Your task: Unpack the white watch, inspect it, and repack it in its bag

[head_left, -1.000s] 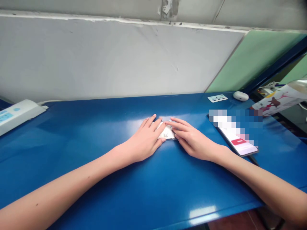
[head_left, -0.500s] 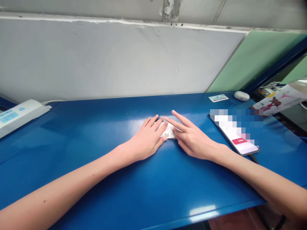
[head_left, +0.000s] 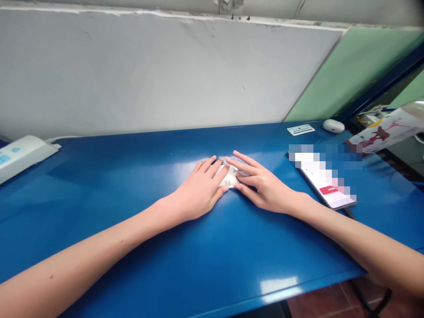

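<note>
A small, flat white piece [head_left: 229, 177] with a grey mark lies on the blue table [head_left: 212, 260]. It looks like paper or a thin packet, but its kind is not clear. My left hand [head_left: 203, 187] rests flat over its left part, fingers stretched out and thumb along the near edge. At its right end is my right hand [head_left: 261, 185], with the fingers spread and the lower fingertips and thumb touching the edge. Both hands cover much of the piece, so its full outline is hidden.
Right of my hands lies a phone [head_left: 338, 196] with a lit, partly blurred screen. Behind it are a card [head_left: 300, 128] and a white earbud case [head_left: 333, 126]. A printed cylindrical container [head_left: 387, 131] leans at far right. A power strip [head_left: 28, 154] sits at left.
My right thumb has come out to the near edge of the white piece, and the fingers are spread wider. My left hand stays flat on it. The view has tilted slightly.
</note>
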Available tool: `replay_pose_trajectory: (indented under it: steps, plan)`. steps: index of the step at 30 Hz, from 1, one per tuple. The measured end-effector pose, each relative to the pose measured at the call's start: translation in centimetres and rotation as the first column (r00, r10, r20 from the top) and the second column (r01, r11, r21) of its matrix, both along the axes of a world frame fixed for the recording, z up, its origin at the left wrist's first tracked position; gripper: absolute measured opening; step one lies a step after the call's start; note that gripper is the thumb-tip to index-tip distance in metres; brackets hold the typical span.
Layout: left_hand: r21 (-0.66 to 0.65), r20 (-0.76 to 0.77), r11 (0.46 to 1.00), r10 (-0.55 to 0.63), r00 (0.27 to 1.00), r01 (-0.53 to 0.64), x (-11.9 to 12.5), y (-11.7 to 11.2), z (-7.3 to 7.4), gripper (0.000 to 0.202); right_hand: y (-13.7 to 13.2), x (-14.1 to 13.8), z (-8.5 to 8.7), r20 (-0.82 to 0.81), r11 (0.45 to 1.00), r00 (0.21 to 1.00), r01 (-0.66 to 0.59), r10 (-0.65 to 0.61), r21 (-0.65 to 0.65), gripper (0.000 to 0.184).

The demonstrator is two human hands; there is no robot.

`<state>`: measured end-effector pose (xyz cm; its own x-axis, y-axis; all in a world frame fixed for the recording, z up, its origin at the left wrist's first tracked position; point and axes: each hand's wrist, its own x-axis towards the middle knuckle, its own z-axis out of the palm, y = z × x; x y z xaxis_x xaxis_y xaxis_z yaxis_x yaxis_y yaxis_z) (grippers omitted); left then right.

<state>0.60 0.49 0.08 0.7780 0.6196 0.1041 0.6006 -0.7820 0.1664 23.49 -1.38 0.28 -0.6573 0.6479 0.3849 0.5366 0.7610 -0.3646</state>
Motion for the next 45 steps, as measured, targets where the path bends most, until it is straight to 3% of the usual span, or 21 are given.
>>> replay_pose_trajectory:
  steps: [10, 18, 27, 32, 38, 45]
  plan:
    - [0.023, -0.027, 1.000, 0.014, 1.000, -0.013, -0.2, 0.0, 0.0, 0.053, 0.1, 0.5, -0.1, -0.076, 0.984, 0.983, 0.171, -0.168, 0.045, 0.017]
    - [-0.041, 0.020, 0.999, 0.001, 1.000, 0.000, -0.4, 0.3, 0.2, 0.050, 0.2, 0.6, 0.0, -0.086, 0.995, 0.992, 0.083, -0.089, -0.062, 0.019]
    - [-0.053, 0.030, 0.998, -0.021, 0.999, 0.022, -0.3, 0.3, 0.3, 0.048, -0.6, -0.8, 0.1, 0.097, 0.992, 0.995, 0.026, -0.038, 0.120, 0.025]
    - [-0.015, 0.022, 1.000, -0.010, 1.000, 0.011, -0.3, 0.2, 0.0, 0.053, -0.9, -0.8, 0.0, 0.032, 0.985, 0.990, 0.131, -0.136, 0.116, 0.025]
    - [-0.030, 0.033, 1.000, 0.003, 0.999, -0.002, -0.4, 0.3, 0.0, 0.058, 0.5, 1.1, -0.1, -0.024, 0.962, 0.970, 0.244, -0.243, 0.120, 0.027]
    - [-0.103, 0.106, 0.995, 0.000, 0.994, 0.011, -0.5, 0.4, 0.1, 0.055, 1.7, 2.0, -0.9, 0.001, 0.975, 0.979, 0.203, -0.204, 0.091, 0.041]
